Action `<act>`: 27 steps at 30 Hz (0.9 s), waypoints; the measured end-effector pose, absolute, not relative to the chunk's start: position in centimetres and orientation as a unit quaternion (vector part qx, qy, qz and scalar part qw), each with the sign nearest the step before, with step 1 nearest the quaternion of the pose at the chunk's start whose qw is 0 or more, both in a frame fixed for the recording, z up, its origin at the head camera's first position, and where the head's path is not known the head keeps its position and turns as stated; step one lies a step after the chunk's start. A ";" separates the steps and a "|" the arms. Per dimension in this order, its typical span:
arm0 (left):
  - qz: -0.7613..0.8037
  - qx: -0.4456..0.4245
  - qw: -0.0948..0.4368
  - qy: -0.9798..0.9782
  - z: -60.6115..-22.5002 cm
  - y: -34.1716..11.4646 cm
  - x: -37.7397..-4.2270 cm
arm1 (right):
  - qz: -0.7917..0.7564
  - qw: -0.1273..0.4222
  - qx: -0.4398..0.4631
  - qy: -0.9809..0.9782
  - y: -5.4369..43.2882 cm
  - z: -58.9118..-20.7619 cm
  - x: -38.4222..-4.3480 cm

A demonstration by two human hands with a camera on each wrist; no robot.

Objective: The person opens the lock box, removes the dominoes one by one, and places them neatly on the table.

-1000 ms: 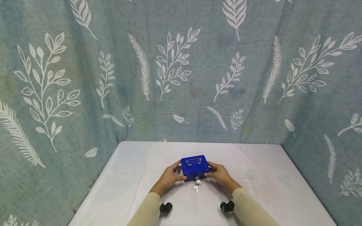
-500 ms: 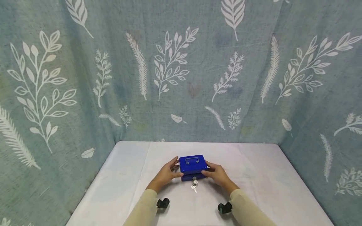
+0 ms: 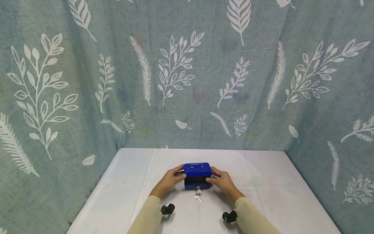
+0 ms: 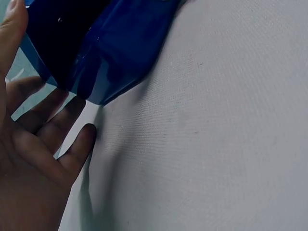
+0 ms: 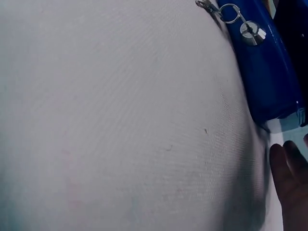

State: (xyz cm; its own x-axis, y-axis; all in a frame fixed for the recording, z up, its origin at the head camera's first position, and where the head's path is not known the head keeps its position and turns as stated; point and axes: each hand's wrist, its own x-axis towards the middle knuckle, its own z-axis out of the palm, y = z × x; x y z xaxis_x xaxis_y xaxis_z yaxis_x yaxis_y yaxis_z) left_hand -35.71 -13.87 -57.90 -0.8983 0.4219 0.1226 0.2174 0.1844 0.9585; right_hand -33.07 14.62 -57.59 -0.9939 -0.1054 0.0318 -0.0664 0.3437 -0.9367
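Note:
A small blue cash box (image 3: 190,187) stands on the white-covered table, its lid (image 3: 197,172) raised partway at the front. A dark gap shows inside, with a hint of red and green. My left hand (image 3: 170,180) holds the lid's left side, thumb at its front edge; the left wrist view shows the fingers (image 4: 57,115) along the box's side. My right hand (image 3: 223,182) holds the lid's right side, thumb at the front corner. In the right wrist view, a key sits in the round lock (image 5: 252,32), and a ring links it to another key (image 5: 207,6).
The white tabletop (image 3: 257,195) spreads around the box on all sides. A grey-green curtain (image 3: 187,84) with white leaf prints encloses the back and both sides. A black wrist camera (image 3: 168,209) juts from the left sleeve, another (image 3: 229,216) from the right.
Both hands have lifted the front of the lid, which was down a second ago. The gap beneath it has widened. The keys still hang at the lock.

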 end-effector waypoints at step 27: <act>0.636 0.071 0.031 0.768 -58.8 -11.1 -37.0 | -0.631 -0.008 -0.068 0.772 13.5 -58.6 -33.9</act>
State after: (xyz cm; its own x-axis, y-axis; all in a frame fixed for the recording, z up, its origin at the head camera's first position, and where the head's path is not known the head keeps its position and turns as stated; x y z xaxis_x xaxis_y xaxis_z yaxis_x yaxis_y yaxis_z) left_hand -37.03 -11.05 -58.81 -0.9881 0.1481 0.0416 0.0684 0.1804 0.9812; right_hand -33.92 13.48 -58.63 -0.9905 -0.0957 0.0987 -0.1158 0.1936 -0.9742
